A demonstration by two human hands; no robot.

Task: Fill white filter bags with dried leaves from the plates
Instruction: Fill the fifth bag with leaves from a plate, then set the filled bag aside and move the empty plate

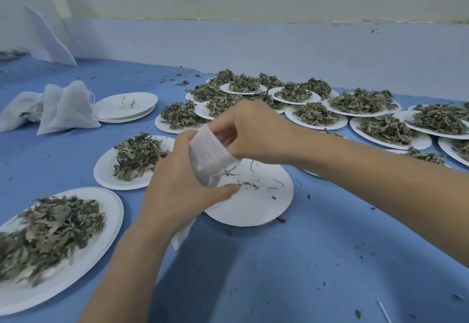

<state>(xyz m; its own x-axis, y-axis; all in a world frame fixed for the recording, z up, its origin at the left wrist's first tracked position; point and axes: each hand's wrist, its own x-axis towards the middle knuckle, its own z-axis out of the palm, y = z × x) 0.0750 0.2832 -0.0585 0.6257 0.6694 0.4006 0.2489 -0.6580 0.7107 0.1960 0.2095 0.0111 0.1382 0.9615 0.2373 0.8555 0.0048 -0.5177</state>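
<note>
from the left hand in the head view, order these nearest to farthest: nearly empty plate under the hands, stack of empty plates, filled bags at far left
Measured from the left hand, which grips the filter bag:
1. Nearly empty plate, directly under and right of it.
2. Stack of empty plates, up and to the left, farther back.
3. Filled bags, farthest, at the far left of the table.

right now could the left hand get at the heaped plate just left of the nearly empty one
Probably yes, but not at once: the heaped plate lies close beside the left hand with nothing between, yet that hand grips the filter bag.
</note>
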